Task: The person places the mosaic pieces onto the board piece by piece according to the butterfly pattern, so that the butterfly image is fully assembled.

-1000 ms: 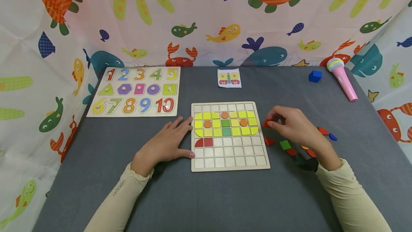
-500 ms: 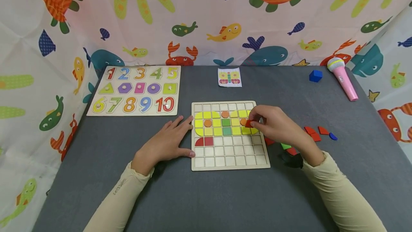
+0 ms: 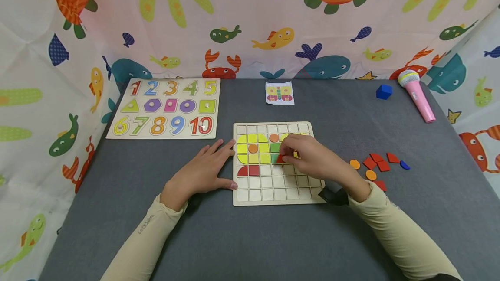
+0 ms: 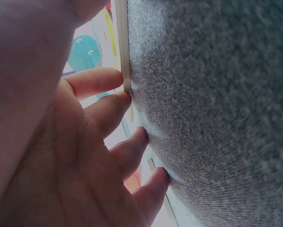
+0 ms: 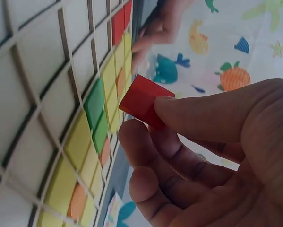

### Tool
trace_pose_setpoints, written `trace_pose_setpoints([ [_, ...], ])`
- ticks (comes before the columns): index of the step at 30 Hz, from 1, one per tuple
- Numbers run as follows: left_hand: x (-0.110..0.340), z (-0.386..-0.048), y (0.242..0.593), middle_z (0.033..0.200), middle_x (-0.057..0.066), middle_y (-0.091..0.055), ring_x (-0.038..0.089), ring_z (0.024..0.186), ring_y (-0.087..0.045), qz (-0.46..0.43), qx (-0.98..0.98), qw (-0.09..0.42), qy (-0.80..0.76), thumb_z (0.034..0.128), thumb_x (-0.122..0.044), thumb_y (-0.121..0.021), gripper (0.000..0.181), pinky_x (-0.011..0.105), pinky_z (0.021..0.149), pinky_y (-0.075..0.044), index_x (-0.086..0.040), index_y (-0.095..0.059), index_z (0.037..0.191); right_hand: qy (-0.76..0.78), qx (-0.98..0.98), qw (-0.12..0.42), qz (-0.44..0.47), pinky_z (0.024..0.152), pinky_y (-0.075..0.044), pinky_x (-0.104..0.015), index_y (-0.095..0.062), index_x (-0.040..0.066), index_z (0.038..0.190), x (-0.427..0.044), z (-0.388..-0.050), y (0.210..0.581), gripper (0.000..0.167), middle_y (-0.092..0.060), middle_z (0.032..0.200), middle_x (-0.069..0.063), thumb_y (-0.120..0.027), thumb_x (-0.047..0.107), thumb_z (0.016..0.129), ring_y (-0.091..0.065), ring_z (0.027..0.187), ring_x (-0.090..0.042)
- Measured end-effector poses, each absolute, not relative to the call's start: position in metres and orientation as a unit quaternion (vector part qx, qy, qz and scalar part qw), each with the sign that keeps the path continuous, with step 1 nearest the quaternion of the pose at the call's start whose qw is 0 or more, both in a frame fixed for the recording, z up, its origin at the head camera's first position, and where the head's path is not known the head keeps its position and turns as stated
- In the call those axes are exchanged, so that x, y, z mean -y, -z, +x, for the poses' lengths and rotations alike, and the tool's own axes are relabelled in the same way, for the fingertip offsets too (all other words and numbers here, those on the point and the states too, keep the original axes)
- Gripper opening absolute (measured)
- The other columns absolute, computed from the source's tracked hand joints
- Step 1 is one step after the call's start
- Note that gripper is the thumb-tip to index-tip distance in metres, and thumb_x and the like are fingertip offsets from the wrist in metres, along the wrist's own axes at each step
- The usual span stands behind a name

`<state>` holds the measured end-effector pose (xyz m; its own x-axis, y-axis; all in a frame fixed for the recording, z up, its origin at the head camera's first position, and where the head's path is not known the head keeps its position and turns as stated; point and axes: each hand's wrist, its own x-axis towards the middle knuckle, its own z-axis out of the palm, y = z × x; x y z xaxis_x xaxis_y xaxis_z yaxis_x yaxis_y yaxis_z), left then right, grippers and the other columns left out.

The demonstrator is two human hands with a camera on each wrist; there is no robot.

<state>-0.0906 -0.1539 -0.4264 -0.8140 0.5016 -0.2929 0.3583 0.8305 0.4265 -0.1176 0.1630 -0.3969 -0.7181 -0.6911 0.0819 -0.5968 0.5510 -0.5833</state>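
A wooden grid board [image 3: 266, 195] lies on the grey table, with yellow, orange and green tiles in its upper rows. Two red tiles [image 3: 248, 171] sit at the left of a lower row. My right hand [image 3: 312, 157] is over the board and pinches a red square tile [image 5: 143, 99] between thumb and fingers, above the grid in the right wrist view. My left hand [image 3: 199, 174] rests on the table with fingers spread; its thumb and fingertips touch the board's left edge, as the left wrist view [image 4: 98, 142] also shows a hand there.
Loose red tiles [image 3: 383, 166], orange discs [image 3: 370, 175] and a blue piece [image 3: 404, 165] lie right of the board. A number puzzle [image 3: 164, 108] stands back left, a butterfly picture card [image 3: 279, 93] behind the board. A blue cube [image 3: 384, 92] and pink toy microphone [image 3: 419, 96] lie back right.
My right hand has carried the red square tile leftward from beside the board to over its middle. The left hand has stayed at the board's left edge.
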Motion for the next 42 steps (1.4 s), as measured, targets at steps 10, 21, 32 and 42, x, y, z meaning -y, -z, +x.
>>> trace_pose_setpoints([
  [10,0.155,-0.089,0.427,0.178,0.006,-0.021,0.036,0.164,-0.011,0.236,-0.934,0.195,-0.184,0.0891,-0.054,-0.085,0.096,0.058,0.13,-0.012,-0.009,-0.043,0.163,0.293,-0.865,0.098,-0.396,0.076,-0.056,-0.033,-0.073,0.009,0.098,-0.138,-0.115,0.405,0.012,-0.067,0.095,0.004,-0.077,-0.003,0.096,-0.06,0.083,-0.013],
  [21,0.155,-0.09,0.426,0.178,0.006,-0.02,0.036,0.164,-0.01,0.237,-0.935,0.196,-0.179,0.0894,-0.055,-0.084,0.095,0.058,0.13,-0.011,-0.009,-0.043,0.162,0.277,-0.864,0.092,-0.41,0.075,-0.055,-0.033,-0.073,0.009,0.095,-0.126,-0.114,0.419,0.014,-0.066,0.093,0.003,-0.074,-0.005,0.096,-0.059,0.081,-0.013],
  [32,0.155,-0.089,0.423,0.178,0.006,-0.021,0.036,0.164,-0.011,0.233,-0.934,0.2,-0.18,0.0894,-0.054,-0.085,0.095,0.058,0.13,-0.011,-0.009,-0.043,0.162,0.26,-0.868,0.077,-0.415,0.073,-0.054,-0.031,-0.071,0.01,0.092,-0.122,-0.112,0.423,0.015,-0.06,0.09,0.003,-0.073,-0.004,0.097,-0.056,0.08,-0.014],
  [42,0.154,-0.09,0.424,0.178,0.006,-0.02,0.036,0.164,-0.01,0.234,-0.935,0.2,-0.178,0.0893,-0.054,-0.085,0.096,0.058,0.13,-0.011,-0.009,-0.042,0.163,0.23,-0.88,0.092,-0.405,0.068,-0.051,-0.028,-0.07,0.009,0.092,-0.118,-0.109,0.42,0.012,-0.057,0.081,0.003,-0.069,0.0,0.101,-0.053,0.073,-0.014],
])
